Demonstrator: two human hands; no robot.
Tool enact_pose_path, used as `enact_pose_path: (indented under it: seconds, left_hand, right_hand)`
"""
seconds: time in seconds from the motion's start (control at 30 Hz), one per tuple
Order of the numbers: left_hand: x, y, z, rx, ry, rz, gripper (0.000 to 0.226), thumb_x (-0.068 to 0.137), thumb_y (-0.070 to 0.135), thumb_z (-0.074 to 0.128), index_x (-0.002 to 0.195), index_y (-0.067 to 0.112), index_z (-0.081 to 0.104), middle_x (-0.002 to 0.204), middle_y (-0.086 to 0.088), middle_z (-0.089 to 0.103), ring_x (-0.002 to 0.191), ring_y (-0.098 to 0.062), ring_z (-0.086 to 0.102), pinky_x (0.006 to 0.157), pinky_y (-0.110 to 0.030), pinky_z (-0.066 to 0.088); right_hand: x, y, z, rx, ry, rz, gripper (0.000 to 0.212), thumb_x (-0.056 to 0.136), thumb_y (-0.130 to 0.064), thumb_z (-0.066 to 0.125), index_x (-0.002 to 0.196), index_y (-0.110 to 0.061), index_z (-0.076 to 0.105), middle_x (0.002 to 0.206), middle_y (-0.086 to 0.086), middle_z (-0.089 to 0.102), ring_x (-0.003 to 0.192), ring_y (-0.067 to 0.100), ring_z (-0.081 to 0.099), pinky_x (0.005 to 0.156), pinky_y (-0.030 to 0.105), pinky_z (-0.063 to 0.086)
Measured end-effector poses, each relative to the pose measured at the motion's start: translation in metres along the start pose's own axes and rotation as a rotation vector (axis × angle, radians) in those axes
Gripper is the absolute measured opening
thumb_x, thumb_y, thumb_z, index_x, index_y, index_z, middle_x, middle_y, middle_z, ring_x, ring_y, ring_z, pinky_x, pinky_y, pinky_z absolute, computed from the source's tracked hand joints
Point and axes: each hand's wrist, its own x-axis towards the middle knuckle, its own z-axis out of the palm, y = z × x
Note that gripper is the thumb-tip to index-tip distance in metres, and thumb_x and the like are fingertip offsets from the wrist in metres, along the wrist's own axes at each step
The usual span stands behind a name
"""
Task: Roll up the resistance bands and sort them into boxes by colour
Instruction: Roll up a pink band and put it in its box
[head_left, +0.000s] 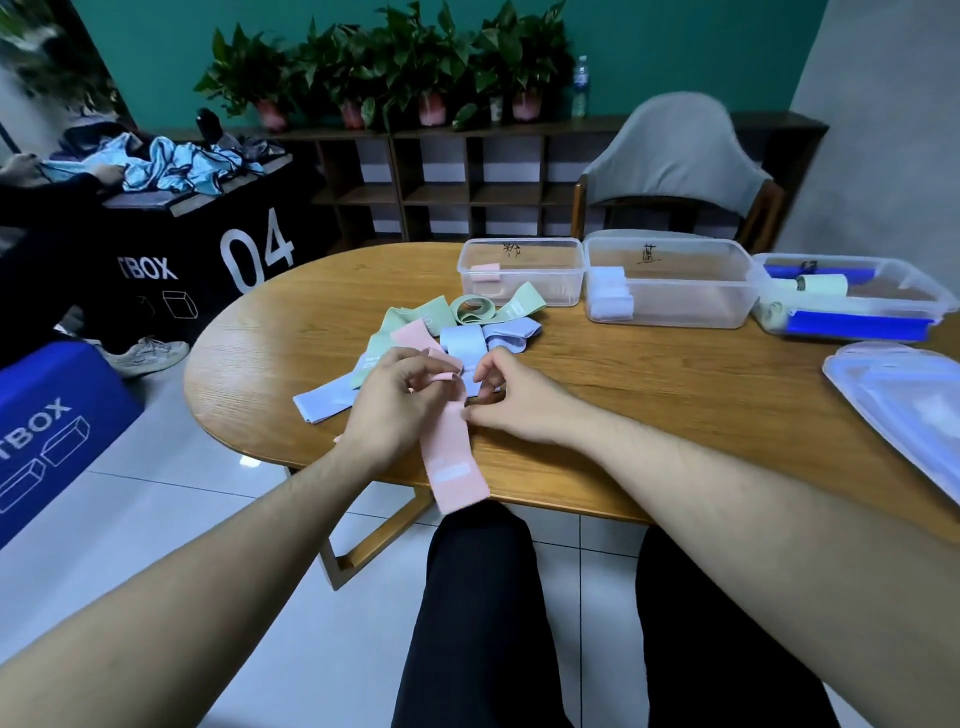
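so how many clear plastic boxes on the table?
3, in a row along the far edge: left clear plastic box with a pink roll, middle box with pale blue rolls, right box with green rolls.

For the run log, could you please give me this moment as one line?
step: rolling pink band | left hand: pinching its far end | right hand: pinching its edge | pink box: one roll inside

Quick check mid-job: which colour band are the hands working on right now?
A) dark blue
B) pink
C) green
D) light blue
B: both the left hand and right hand pinch the far end of the pink band, whose near end hangs over the table edge.
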Motion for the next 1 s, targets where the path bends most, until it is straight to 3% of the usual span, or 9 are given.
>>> enact_pose_path:
  seconds: [0.13, 0.23, 0.33, 0.47, 0.6, 0.7, 0.8, 0.93, 1.0]
  left_hand:
    - [-0.008, 0.016, 0.014, -0.168, -0.024, 0.009, 0.014, 0.084, 0.012, 0.076, 0.088, 0.026, 0.076, 0.103, 0.005, 0.067, 0.097, -0.005, 0.061, 0.084, -0.02, 0.047]
    - [-0.014, 0.031, 0.025, -0.283, -0.061, -0.003, 0.019, 0.087, 0.008, 0.072, 0.088, 0.027, 0.073, 0.092, 0.014, 0.071, 0.094, -0.002, 0.064, 0.084, -0.018, 0.048]
    - [-0.02, 0.048, 0.035, -0.345, -0.071, 0.031, 0.018, 0.092, 0.006, 0.066, 0.098, 0.021, 0.07, 0.092, 0.018, 0.071, 0.094, 0.002, 0.063, 0.086, -0.015, 0.049]
    - [-0.026, 0.064, 0.051, -0.466, -0.154, -0.03, 0.024, 0.095, 0.006, 0.062, 0.106, 0.027, 0.067, 0.108, 0.002, 0.071, 0.108, -0.018, 0.066, 0.09, -0.031, 0.056]
    - [-0.037, 0.089, 0.064, -0.702, -0.262, -0.12, 0.026, 0.098, -0.004, 0.052, 0.112, 0.016, 0.061, 0.115, -0.012, 0.069, 0.105, -0.022, 0.069, 0.076, -0.027, 0.058]
    - [-0.042, 0.108, 0.069, -0.797, -0.288, -0.152, 0.033, 0.096, -0.01, 0.05, 0.113, 0.016, 0.061, 0.107, -0.005, 0.073, 0.097, -0.018, 0.071, 0.073, -0.026, 0.056]
    - [-0.044, 0.125, 0.067, -1.004, -0.302, -0.213, 0.037, 0.092, -0.013, 0.05, 0.119, 0.011, 0.06, 0.116, -0.011, 0.07, 0.099, -0.022, 0.071, 0.081, -0.027, 0.058]
    - [-0.044, 0.145, 0.064, -1.167, -0.368, -0.222, 0.051, 0.088, -0.02, 0.043, 0.129, 0.007, 0.056, 0.129, -0.019, 0.063, 0.119, -0.024, 0.063, 0.104, -0.033, 0.048]
    - [-0.044, 0.152, 0.067, -1.114, -0.369, -0.224, 0.056, 0.086, -0.025, 0.038, 0.131, 0.005, 0.056, 0.129, -0.018, 0.063, 0.122, -0.024, 0.061, 0.104, -0.034, 0.047]
  right_hand:
    - [-0.018, 0.009, -0.011, 0.119, -0.015, 0.016, 0.041, 0.083, -0.026, 0.074, 0.117, -0.029, 0.051, 0.103, 0.0, 0.068, 0.078, -0.001, 0.058, 0.077, 0.025, 0.044]
    - [-0.031, 0.018, -0.019, 0.203, -0.021, 0.007, 0.044, 0.086, -0.026, 0.074, 0.126, -0.029, 0.056, 0.097, -0.012, 0.068, 0.071, -0.01, 0.057, 0.071, 0.019, 0.043]
    - [-0.048, 0.022, -0.034, 0.197, 0.008, 0.0, 0.028, 0.091, -0.026, 0.068, 0.119, -0.028, 0.066, 0.088, -0.017, 0.068, 0.078, -0.003, 0.059, 0.073, 0.017, 0.046]
    - [-0.069, 0.029, -0.054, 0.218, 0.037, 0.039, 0.02, 0.096, -0.016, 0.057, 0.106, -0.028, 0.069, 0.081, -0.013, 0.067, 0.068, 0.001, 0.058, 0.062, 0.018, 0.048]
    - [-0.081, 0.036, -0.07, 0.109, 0.198, 0.034, 0.019, 0.096, -0.012, 0.057, 0.104, -0.017, 0.073, 0.072, -0.008, 0.066, 0.054, -0.002, 0.053, 0.06, 0.018, 0.044]
    - [-0.091, 0.037, -0.084, 0.121, 0.301, 0.034, 0.019, 0.094, -0.008, 0.059, 0.105, -0.016, 0.071, 0.082, 0.002, 0.069, 0.065, 0.002, 0.055, 0.06, 0.014, 0.042]
    - [-0.105, 0.036, -0.095, 0.106, 0.269, 0.022, 0.022, 0.093, -0.007, 0.06, 0.11, -0.017, 0.07, 0.089, 0.012, 0.071, 0.073, 0.012, 0.056, 0.063, 0.019, 0.043]
    - [-0.123, 0.032, -0.11, -0.022, 0.266, 0.055, 0.025, 0.094, -0.007, 0.055, 0.108, -0.016, 0.073, 0.102, 0.003, 0.072, 0.086, 0.01, 0.059, 0.069, 0.015, 0.045]
    - [-0.132, 0.029, -0.117, -0.033, 0.242, 0.08, 0.024, 0.095, -0.009, 0.053, 0.107, -0.017, 0.073, 0.102, 0.002, 0.071, 0.087, 0.011, 0.061, 0.074, 0.02, 0.047]
